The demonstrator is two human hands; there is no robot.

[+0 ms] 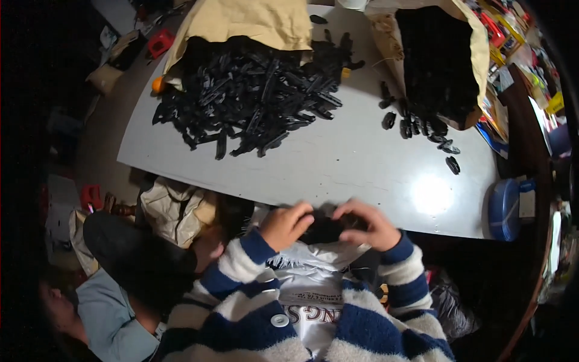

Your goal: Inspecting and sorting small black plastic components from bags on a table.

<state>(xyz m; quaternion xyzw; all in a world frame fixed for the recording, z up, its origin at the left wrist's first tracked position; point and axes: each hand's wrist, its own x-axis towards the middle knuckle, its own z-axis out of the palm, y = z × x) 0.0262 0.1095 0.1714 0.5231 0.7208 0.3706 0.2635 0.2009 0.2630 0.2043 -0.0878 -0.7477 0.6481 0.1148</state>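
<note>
Gripping one small black plastic part [329,229] between them, left hand [288,224] and right hand [368,224] curled closed, long black pieces [253,96] heaped beyond.

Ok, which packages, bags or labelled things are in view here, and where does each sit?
Tan sack: table's far left, lying open, long black plastic parts spilling out.
Second tan sack: far right, open, small black pieces inside.
Blue lidded container: table's right edge.
White printed bag: below both hands, printing unread.
</note>
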